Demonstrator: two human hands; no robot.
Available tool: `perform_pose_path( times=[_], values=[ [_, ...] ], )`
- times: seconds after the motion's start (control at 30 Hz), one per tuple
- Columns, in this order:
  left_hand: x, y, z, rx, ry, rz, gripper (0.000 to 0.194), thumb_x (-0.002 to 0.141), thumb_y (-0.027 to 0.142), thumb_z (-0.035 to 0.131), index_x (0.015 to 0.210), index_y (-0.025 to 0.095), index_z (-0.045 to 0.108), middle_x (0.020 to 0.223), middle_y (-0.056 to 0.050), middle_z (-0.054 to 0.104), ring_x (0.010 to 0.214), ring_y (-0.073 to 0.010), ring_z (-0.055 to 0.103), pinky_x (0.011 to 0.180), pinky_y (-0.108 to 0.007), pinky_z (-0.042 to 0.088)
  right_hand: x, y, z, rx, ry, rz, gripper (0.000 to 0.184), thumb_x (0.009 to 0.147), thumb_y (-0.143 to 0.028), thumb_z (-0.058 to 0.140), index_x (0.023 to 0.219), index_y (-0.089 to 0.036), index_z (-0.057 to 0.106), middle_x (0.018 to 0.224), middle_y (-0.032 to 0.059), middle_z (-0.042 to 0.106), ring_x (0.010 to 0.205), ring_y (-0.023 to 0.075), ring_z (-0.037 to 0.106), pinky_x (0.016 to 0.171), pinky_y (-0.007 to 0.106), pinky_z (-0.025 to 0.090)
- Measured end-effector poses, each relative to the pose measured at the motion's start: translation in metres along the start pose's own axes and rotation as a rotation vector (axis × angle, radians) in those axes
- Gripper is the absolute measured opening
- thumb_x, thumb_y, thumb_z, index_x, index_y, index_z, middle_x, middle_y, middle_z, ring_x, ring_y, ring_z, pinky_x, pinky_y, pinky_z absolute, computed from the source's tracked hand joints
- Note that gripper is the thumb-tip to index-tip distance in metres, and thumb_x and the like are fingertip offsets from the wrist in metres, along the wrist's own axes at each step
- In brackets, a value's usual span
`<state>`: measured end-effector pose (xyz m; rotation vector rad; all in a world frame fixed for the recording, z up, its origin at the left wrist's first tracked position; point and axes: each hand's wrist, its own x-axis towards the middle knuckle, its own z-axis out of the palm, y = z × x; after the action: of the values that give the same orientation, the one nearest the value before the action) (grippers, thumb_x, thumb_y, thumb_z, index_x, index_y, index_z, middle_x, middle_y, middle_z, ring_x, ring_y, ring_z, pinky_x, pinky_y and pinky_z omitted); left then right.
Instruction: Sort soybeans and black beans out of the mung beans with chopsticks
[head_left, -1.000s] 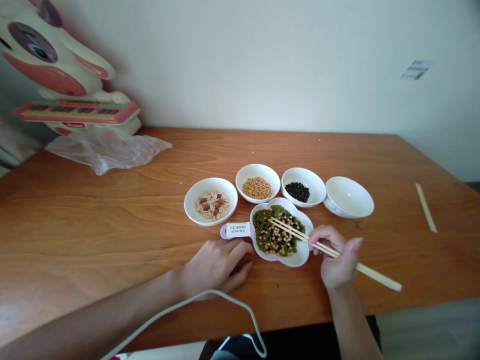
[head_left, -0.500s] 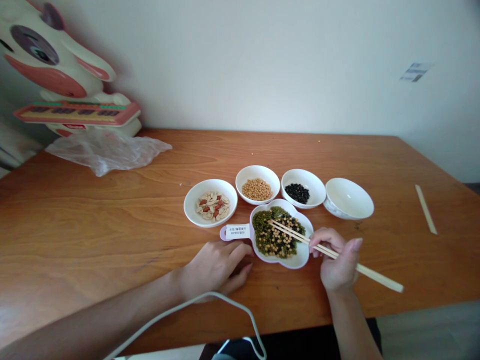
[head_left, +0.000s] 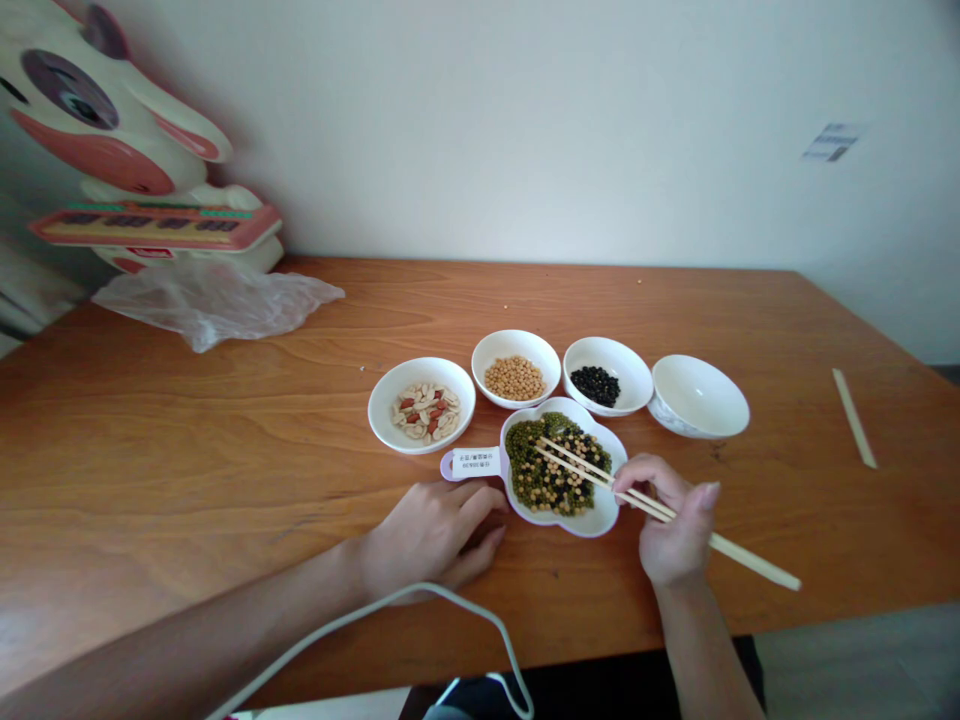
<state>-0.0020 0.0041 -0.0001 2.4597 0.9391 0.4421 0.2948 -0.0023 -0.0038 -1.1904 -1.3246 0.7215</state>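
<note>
My right hand [head_left: 675, 515] grips a pair of wooden chopsticks [head_left: 652, 503]. Their tips reach into a mix of green, black and yellow beans in a flower-shaped dish [head_left: 606, 510] with a labelled handle. My left hand [head_left: 439, 535] lies on the table, loosely curved, thumb and fingers apart, its fingertips at the dish's near left edge. Behind the dish stand white bowls: one of peanuts [head_left: 426, 412], one of yellow beans [head_left: 514, 378], one of black beans [head_left: 596, 386]. Nothing shows inside the white bowl [head_left: 699, 395] at the right.
A crumpled clear plastic bag [head_left: 214, 300] lies before a cow-shaped toy keyboard [head_left: 157, 225] at the back left. A pale flat strip [head_left: 853, 418] is on the table [head_left: 225, 430] at the right. A white cable [head_left: 360, 612] loops over my left forearm.
The chopsticks' tips have spread slightly apart, and their rear ends have shifted a little left with my right hand. My left hand, the dish and the bowls stay in place.
</note>
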Motion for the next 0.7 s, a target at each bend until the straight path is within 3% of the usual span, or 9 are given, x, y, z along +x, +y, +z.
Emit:
perform_pose_path(
  times=[0.2, 0.7],
  values=[
    [0.0013, 0.0004, -0.0005, 0.009, 0.003, -0.004, 0.014, 0.103, 0.023, 0.058, 0.116, 0.024, 0.06, 0.103, -0.004, 0.078, 0.085, -0.0195, 0.076, 0.073, -0.031, 0.06, -0.001, 0.0018, -0.0006, -0.042, -0.005, 0.027, 0.083, 0.107, -0.073, 0.017, 0.071, -0.023, 0.073, 0.066, 0.0053, 0.061, 0.065, 0.0219, 0.057, 0.061, 0.037, 0.042],
    [0.0012, 0.0002, 0.0, 0.004, 0.008, 0.002, 0.014, 0.103, 0.023, 0.057, 0.117, 0.023, 0.061, 0.103, -0.005, 0.078, 0.086, -0.0195, 0.077, 0.075, -0.031, 0.062, -0.0007, -0.0022, -0.0002, 0.039, 0.207, -0.016, 0.081, 0.106, -0.074, 0.026, 0.062, -0.024, 0.073, 0.056, 0.0064, 0.062, 0.057, 0.0236, 0.059, 0.057, 0.038, 0.042]
  ],
)
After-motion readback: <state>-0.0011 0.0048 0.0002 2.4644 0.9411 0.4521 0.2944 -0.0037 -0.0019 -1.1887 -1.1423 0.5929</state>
